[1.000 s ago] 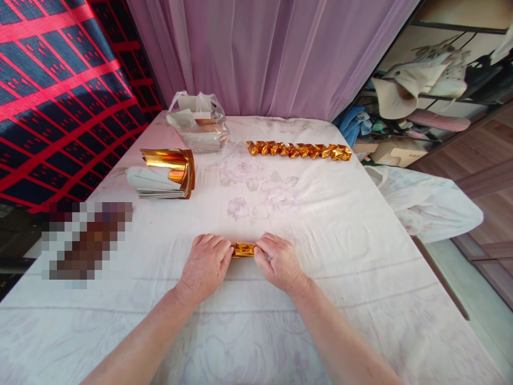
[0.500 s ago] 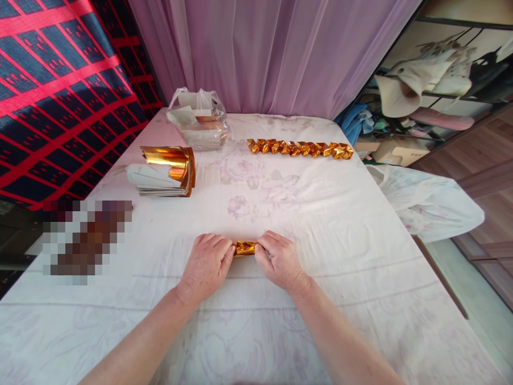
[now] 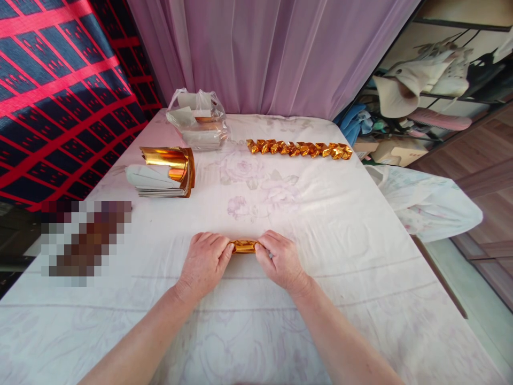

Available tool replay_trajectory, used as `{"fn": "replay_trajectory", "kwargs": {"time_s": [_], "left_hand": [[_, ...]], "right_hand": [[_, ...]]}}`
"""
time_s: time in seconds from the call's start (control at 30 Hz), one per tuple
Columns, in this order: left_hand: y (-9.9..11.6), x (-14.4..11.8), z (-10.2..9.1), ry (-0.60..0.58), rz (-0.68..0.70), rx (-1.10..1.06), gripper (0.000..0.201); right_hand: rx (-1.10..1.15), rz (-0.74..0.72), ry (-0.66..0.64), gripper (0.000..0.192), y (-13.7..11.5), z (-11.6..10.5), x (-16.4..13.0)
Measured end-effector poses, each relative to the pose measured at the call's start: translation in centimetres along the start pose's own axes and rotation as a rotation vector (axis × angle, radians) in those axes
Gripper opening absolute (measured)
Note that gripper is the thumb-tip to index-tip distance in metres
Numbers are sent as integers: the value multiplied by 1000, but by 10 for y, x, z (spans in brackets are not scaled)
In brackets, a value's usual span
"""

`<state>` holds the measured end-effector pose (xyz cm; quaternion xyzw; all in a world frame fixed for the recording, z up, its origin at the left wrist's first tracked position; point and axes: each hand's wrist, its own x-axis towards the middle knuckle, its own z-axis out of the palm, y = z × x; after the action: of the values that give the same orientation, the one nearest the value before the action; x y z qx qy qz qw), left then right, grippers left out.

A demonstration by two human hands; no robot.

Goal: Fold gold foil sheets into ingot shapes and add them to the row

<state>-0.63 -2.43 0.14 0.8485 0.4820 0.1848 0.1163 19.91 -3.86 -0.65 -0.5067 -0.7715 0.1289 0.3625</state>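
A narrow folded strip of gold foil paper (image 3: 245,246) lies level between my two hands, close to the tablecloth. My left hand (image 3: 206,260) pinches its left end with thumb and curled fingers. On the other end my right hand (image 3: 280,260) is closed in the same way. Only the shiny middle of the strip shows; both ends are hidden under my fingers. Farther back, a row of folded gold foil pieces (image 3: 300,149) stretches across the right side. At the left stands a curled stack of gold foil sheets (image 3: 166,164) with pale backs.
A clear plastic bag (image 3: 198,120) with papers inside sits at the back left. The table bears a pale floral cloth (image 3: 256,331). A purple curtain (image 3: 272,59) hangs behind it. Blurred squares cover something (image 3: 86,243) at the left edge. Shelves with a hat (image 3: 401,93) stand right.
The foil strip's visible middle looks smoother and slightly bowed, where it was more crinkled before. Both hands keep their hold and have barely shifted.
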Motion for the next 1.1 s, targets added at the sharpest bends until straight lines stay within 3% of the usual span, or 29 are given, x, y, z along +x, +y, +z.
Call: {"fn": "replay_trajectory", "kwargs": {"time_s": [0.17, 0.47, 0.73, 0.97, 1.1], "left_hand": [[-1, 0, 0, 50, 5, -41, 34], [3, -1, -6, 102, -5, 171, 35], [3, -1, -1, 50, -12, 10, 34], [3, -1, -1, 93, -76, 43, 31], [3, -2, 0, 90, -9, -3, 31]], "right_hand": [[75, -24, 10, 27, -2, -1, 0], [-94, -26, -9, 27, -2, -1, 0], [-165, 17, 48, 27, 2, 2, -3], [-159, -108, -14, 29, -3, 1, -2], [-124, -59, 1, 28, -1, -1, -1]]}}
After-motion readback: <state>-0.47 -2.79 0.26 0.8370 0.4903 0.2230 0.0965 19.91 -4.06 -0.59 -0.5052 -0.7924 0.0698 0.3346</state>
